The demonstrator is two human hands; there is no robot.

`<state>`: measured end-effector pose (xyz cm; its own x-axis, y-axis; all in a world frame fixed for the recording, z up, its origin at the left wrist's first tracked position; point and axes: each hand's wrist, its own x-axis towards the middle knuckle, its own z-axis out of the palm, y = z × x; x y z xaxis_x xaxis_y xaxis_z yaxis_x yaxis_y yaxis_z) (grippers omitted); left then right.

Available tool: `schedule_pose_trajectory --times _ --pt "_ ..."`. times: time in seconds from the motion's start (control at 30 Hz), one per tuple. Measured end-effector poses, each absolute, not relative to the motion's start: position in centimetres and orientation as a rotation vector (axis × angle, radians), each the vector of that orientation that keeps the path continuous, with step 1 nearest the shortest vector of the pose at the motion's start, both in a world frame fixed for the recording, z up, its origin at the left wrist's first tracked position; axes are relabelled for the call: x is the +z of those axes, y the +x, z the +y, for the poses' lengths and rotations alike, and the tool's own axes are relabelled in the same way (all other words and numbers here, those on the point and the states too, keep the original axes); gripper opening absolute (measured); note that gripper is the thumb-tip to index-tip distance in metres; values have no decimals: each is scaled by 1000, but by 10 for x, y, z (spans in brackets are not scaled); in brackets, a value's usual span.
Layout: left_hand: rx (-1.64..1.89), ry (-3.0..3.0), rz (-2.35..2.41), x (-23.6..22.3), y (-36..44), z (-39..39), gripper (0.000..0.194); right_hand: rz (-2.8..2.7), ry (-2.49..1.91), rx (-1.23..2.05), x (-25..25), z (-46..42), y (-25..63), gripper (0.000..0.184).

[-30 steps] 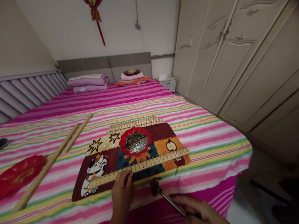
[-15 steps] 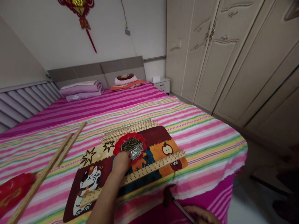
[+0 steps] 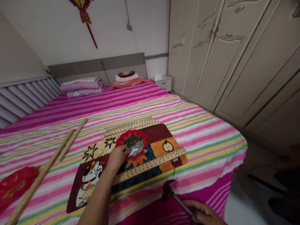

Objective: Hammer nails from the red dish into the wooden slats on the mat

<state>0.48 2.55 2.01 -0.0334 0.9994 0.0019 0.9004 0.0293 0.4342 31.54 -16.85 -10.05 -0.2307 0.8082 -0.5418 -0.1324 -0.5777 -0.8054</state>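
Observation:
My left hand (image 3: 118,155) is closed in a pinch at the near left rim of a red scalloped bowl (image 3: 144,137). What its fingertips hold, if anything, is too small to make out. Brass-coloured and silver nails (image 3: 134,143) fill the bowl. In front of it lies a wooden strip (image 3: 150,165) with a row of nails standing up from it, its left part hidden by my left forearm. My right hand (image 3: 202,212), at the bottom edge, grips the handle of a hammer (image 3: 175,197) whose dark head points away from me. Beneath bowl and strip is a patterned mat (image 3: 161,132).
Behind the bowl sit nail-studded wooden strips (image 3: 131,126). Bare wooden strips (image 3: 67,145) and a red tray (image 3: 17,184) lie to the left on the striped bedding (image 3: 206,137). Folded blankets (image 3: 83,87) rest by the headboard; a wardrobe (image 3: 225,62) stands at right.
My left hand has drawn back a little to the left from the nails toward the bowl's rim. The hammer stays in my right hand. The whole view has shifted slightly.

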Motion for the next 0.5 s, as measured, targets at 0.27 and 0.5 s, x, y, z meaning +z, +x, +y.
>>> schedule_pose_trajectory --times 0.27,0.5 --pt "1322 1180 1922 15 -31 -67 40 -931 -1438 1916 -110 -174 321 61" --pt "1316 1008 1965 -32 -16 -102 38 -954 -1473 1938 -100 -170 319 59"
